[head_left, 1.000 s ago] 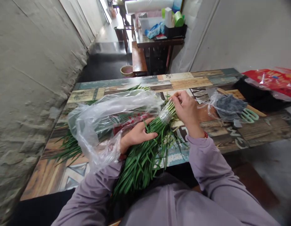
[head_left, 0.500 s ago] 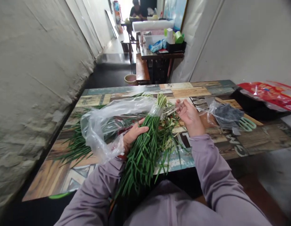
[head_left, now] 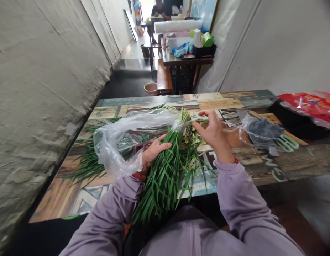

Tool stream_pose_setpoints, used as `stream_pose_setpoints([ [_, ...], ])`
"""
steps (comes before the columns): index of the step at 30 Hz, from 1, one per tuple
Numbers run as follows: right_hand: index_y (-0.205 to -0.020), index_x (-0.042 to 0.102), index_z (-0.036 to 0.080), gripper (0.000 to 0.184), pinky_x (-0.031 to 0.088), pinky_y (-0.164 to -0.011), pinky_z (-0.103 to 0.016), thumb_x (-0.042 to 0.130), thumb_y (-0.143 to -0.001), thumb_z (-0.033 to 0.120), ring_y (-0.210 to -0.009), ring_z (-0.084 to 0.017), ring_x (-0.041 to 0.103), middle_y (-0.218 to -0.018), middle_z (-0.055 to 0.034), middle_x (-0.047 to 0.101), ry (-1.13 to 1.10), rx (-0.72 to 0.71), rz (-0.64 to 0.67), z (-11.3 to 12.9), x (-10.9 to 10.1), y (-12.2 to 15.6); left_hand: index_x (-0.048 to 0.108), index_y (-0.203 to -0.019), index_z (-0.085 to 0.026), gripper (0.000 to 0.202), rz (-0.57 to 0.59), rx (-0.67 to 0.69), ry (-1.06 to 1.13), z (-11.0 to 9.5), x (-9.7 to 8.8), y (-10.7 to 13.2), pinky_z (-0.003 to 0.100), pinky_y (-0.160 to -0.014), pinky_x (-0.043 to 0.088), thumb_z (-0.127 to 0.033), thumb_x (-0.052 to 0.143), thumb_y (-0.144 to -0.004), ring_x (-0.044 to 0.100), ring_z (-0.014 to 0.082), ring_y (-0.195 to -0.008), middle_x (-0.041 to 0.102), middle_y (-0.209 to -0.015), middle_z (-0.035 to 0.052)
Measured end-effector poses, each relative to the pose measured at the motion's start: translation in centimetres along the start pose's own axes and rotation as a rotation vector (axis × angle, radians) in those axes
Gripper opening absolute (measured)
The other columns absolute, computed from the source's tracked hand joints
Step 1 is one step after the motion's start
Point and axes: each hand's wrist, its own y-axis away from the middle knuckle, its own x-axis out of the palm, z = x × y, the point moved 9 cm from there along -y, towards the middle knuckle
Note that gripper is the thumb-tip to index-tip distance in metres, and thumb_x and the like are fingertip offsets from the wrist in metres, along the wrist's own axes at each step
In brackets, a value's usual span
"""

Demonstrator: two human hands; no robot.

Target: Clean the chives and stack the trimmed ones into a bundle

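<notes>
My left hand (head_left: 156,151) is wrapped round a bunch of garlic chives (head_left: 165,174), thumb on top. The pale stem ends point away from me, and the green leaves hang over the table's near edge. Clear plastic tape (head_left: 177,125) circles the bunch below the stem ends. A strip of it runs to my right hand (head_left: 211,129), whose bent fingers hold it; thumb and forefinger stand apart, and the exact grip is partly hidden. A clear plastic bag (head_left: 108,142) lies against my left wrist, over more chives (head_left: 87,163). Loose trimmings (head_left: 193,156) lie right of the bunch.
On the right of the patterned table (head_left: 245,156) lie green-handled scissors (head_left: 287,143), a dark grey bundle in plastic (head_left: 265,129) and a red plastic bag (head_left: 309,103). A wall runs along the left. Behind stand a bench (head_left: 164,76), a laden table (head_left: 186,61) and a seated person.
My right hand has turned and come slightly closer to the bunch, its forefinger and thumb spreading. The left hand keeps its hold on the chives. The whole view has shifted slightly.
</notes>
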Motion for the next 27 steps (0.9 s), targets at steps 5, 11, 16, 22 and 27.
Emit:
stream_pose_setpoints([
  [5,-0.089,0.064,0.023,0.011,0.046,-0.091,-0.042,0.064,-0.088,0.034,-0.095,-0.025,0.059,-0.091,-0.0071,0.067,0.231,-0.191,0.162,1.7,1.2,0.3,0.061,-0.128,-0.016,0.065,0.029,0.004,-0.041,-0.1,0.2,0.0,0.022,-0.063,0.049,-0.037,0.078,-0.069,0.063,0.0121,-0.067,0.073,-0.087,0.0025],
  [11,-0.072,0.064,0.024,0.02,0.047,-0.084,-0.038,0.064,-0.087,0.037,-0.084,-0.021,0.06,-0.079,-0.0029,0.066,0.101,-0.034,-0.129,0.4,-2.4,-0.5,0.056,-0.136,-0.018,0.078,0.185,-0.12,-0.132,1.2,1.5,0.3,0.025,-0.066,0.05,-0.037,0.082,-0.066,0.064,0.0148,-0.071,0.073,-0.093,0.0037],
  [16,-0.072,0.069,0.02,0.022,0.042,-0.056,-0.028,0.068,-0.078,0.042,-0.056,-0.014,0.053,-0.062,0.002,0.062,-0.274,0.364,-0.087,-5.8,-0.3,0.0,0.055,-0.137,-0.019,0.078,0.2,-0.096,-0.121,1.1,1.2,0.5,0.025,-0.072,0.051,-0.04,0.08,-0.067,0.066,0.0172,-0.079,0.074,-0.103,0.0057],
  [22,-0.072,0.071,0.019,0.026,0.045,-0.063,-0.029,0.069,-0.077,0.044,-0.062,-0.016,0.058,-0.065,-0.0002,0.067,-0.144,0.345,-0.178,-5.4,-0.9,0.2,0.061,-0.129,-0.017,0.067,0.198,-0.049,-0.214,0.5,0.9,-0.1,0.024,-0.071,0.052,-0.04,0.078,-0.068,0.065,0.0155,-0.077,0.074,-0.099,0.0054],
  [27,-0.073,0.068,0.02,0.027,0.045,-0.072,-0.031,0.067,-0.08,0.045,-0.07,-0.017,0.059,-0.072,-0.0007,0.068,-0.043,0.23,-0.306,-5.1,-2.5,0.1,0.064,-0.125,-0.014,0.066,0.356,-0.066,-0.266,0.7,2.3,0.4,0.025,-0.069,0.052,-0.04,0.08,-0.066,0.065,0.0158,-0.075,0.074,-0.096,0.0061],
])
